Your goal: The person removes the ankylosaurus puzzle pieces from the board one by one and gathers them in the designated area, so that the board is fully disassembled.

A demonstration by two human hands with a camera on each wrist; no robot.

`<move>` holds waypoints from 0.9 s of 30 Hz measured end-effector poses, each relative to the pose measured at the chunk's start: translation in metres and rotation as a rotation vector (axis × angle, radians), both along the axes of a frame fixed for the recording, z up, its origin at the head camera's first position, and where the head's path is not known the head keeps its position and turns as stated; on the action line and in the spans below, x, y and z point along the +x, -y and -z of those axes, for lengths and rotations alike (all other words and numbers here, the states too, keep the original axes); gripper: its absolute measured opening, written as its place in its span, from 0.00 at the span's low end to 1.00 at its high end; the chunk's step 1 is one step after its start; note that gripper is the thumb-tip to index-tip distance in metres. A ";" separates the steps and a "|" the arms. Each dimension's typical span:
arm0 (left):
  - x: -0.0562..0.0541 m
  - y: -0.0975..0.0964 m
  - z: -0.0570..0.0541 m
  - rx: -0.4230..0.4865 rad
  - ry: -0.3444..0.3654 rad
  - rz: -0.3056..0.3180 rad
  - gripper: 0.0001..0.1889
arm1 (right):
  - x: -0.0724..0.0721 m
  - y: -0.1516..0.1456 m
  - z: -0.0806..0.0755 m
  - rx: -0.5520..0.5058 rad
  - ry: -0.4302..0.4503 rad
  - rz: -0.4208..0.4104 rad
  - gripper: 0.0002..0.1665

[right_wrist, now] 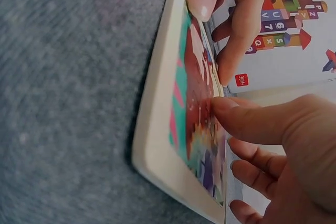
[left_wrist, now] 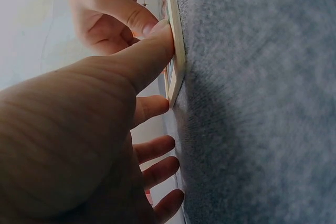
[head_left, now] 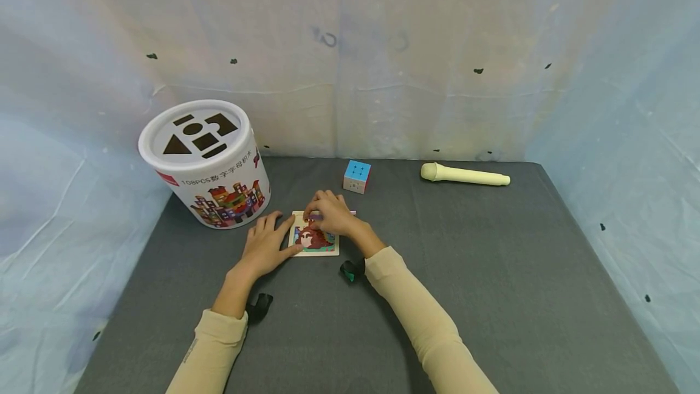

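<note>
Board [head_left: 319, 241] lies flat just left of frame centre. My left hand [head_left: 267, 247] is spread, thumb and index touching its edge, gripping nothing. My right hand [head_left: 332, 214] is half curled over its top, thumb on the face; can't tell if it pinches a piece. Step, I reckon: steady left, work the face right. Next move calls for fine fingertip control, board kept still. Table [head_left: 492, 272]: grey cloth. Behind: pale sheeting [head_left: 383, 78], dark specks.
</note>
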State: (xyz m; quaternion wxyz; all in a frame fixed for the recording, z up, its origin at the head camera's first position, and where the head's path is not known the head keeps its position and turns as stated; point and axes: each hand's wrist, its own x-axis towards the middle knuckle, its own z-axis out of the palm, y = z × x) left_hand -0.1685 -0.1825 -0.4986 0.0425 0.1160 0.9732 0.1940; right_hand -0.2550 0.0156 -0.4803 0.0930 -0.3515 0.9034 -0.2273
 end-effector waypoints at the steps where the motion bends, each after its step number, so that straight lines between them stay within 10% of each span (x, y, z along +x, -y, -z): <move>1: 0.000 0.000 0.000 0.000 0.000 0.000 0.41 | 0.000 0.000 0.000 -0.002 0.003 -0.001 0.10; 27: 0.000 0.001 0.001 0.012 -0.004 0.006 0.41 | 0.000 0.000 0.001 -0.091 0.040 0.015 0.08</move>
